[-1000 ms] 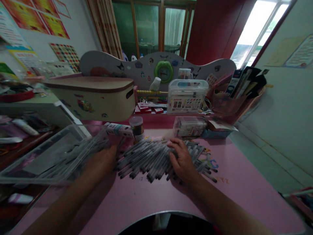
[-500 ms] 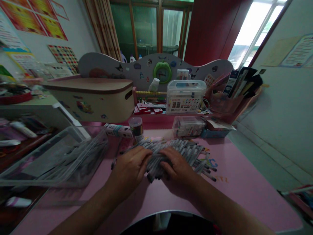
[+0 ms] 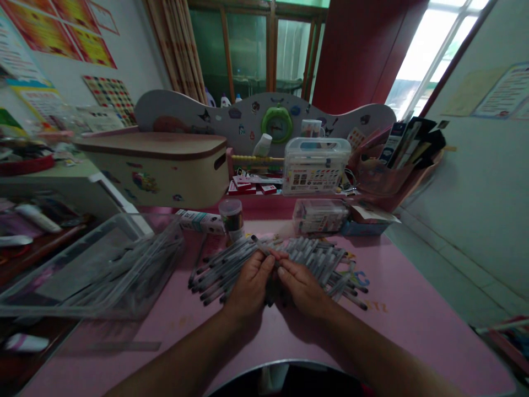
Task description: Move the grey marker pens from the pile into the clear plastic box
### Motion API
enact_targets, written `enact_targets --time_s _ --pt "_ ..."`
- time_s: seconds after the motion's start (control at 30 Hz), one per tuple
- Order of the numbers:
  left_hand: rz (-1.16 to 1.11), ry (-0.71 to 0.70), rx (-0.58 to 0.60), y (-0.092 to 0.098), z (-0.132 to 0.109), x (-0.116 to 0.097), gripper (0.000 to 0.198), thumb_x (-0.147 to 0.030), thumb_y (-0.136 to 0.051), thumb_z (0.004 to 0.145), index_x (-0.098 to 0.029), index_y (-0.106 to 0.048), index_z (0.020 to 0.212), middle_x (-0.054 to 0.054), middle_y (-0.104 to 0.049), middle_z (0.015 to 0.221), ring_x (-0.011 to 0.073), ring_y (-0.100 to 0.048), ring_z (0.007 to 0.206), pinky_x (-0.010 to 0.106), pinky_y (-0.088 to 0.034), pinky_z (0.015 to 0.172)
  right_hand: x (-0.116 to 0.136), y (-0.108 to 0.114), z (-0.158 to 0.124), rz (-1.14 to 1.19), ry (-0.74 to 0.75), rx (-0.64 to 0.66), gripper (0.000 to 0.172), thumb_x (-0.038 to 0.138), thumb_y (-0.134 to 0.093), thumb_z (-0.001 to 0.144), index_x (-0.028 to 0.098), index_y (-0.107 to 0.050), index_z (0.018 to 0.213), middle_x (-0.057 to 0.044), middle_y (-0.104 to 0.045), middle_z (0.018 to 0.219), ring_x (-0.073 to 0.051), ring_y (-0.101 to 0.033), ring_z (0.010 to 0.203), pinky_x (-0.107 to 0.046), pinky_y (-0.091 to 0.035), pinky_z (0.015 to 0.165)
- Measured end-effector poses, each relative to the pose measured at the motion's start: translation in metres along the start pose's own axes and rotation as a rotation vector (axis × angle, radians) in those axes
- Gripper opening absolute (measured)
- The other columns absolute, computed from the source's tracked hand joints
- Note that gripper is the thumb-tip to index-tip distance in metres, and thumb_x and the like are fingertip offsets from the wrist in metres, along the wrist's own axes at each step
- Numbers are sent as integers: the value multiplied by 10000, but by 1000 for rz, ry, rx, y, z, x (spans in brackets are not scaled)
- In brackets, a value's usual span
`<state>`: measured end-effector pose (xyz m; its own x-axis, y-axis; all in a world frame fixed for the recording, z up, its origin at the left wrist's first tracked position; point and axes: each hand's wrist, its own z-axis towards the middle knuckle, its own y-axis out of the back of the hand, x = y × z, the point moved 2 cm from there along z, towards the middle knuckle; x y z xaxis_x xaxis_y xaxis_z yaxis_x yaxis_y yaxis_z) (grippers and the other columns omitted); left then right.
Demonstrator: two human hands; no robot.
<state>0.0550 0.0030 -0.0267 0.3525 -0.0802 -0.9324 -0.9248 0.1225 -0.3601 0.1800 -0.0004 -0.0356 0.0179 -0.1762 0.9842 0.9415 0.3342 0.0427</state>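
A wide pile of pens [image 3: 225,270], clear-grey with black ends, lies across the middle of the pink desk [image 3: 330,347]. My left hand [image 3: 250,282] and my right hand [image 3: 303,282] meet fingertip to fingertip just above the pile. Between them is one pen [image 3: 261,244], its black end pointing up and to the left. The left fingers are closed around its middle. The right thumb and fingers pinch close to its lower end, which is hidden behind the fingers. More pens [image 3: 318,256] spread out past my right hand.
Left of the pile stands a clear plastic bin [image 3: 124,311] with more pens inside. Behind the pile are a clear round tub [image 3: 231,216], a white patterned box [image 3: 200,221], a clear case [image 3: 320,215] and a blue box [image 3: 363,227]. A ruler-like strip [image 3: 124,346] lies at the front left.
Both hands have drawn together and lifted slightly, the left one moving right off the left part of the pile. A single pen now shows between them, angled up.
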Motion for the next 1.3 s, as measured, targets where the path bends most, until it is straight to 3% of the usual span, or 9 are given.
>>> enact_targets --time_s 0.13,0.3,0.43,0.57,0.77,0.87,1.0,1.17,1.3 --pt "-29 16 21 0 -2 -3 138 -353 -636 873 -216 -648 874 49 -734 975 179 -680 894 300 -534 841 1 -2 -1 38 -5 43 369 421 -490 1001 181 -733 1139 -67 -695 942 -213 -626 895 -370 -480 897" --pt "148 -113 19 6 -7 -14 114 -305 -661 856 -198 -685 825 61 -742 950 194 -675 928 305 -509 910 3 -5 -4 123 -49 69 383 454 -521 988 180 -733 1154 -58 -674 901 -189 -601 831 -323 -481 804" --pt "53 -44 33 9 -10 -5 155 -353 -666 863 -202 -675 890 65 -743 1001 207 -685 931 325 -525 888 0 -10 -4 262 -100 100 423 528 -580 943 166 -754 1075 -33 -614 778 -150 -519 680 -255 -435 638" --pt "-22 -6 25 8 -9 -1 180 -387 -651 872 -209 -658 891 61 -743 964 211 -687 948 344 -525 912 -1 -12 -3 277 -115 116 442 547 -570 946 156 -762 1020 -5 -550 711 -124 -459 620 -244 -410 609" --pt "238 -137 -1 9 -11 -11 179 -380 -655 871 -211 -711 858 66 -740 965 213 -673 951 325 -511 927 1 -11 -4 173 -90 140 406 489 -519 989 168 -743 1094 -43 -629 819 -174 -574 786 -289 -477 717" --pt "174 -104 -10 11 -11 -6 187 -391 -637 884 -219 -710 897 58 -741 988 203 -676 935 338 -510 937 6 -12 -3 67 -40 93 364 428 -478 1012 202 -729 1148 -65 -672 932 -199 -616 907 -342 -488 875" --pt "63 -52 -48 10 -8 1 162 -372 -639 884 -216 -673 855 47 -739 968 189 -679 947 326 -508 939 17 -14 -1 -51 99 8 324 386 -481 1000 247 -725 1162 -80 -696 1045 -230 -614 1073 -420 -385 1084" --pt "58 -23 -59 9 -5 0 173 -380 -661 864 -209 -670 840 48 -742 939 182 -686 911 301 -520 888 11 -16 -4 35 20 -28 329 400 -496 988 210 -755 1064 -77 -713 926 -226 -641 893 -390 -505 898" --pt "53 1 -60 10 -5 2 189 -394 -676 850 -205 -672 845 49 -743 941 183 -689 886 296 -531 850 2 -17 -5 169 -53 -14 349 432 -544 967 158 -755 1017 -69 -689 876 -197 -615 796 -333 -505 795"
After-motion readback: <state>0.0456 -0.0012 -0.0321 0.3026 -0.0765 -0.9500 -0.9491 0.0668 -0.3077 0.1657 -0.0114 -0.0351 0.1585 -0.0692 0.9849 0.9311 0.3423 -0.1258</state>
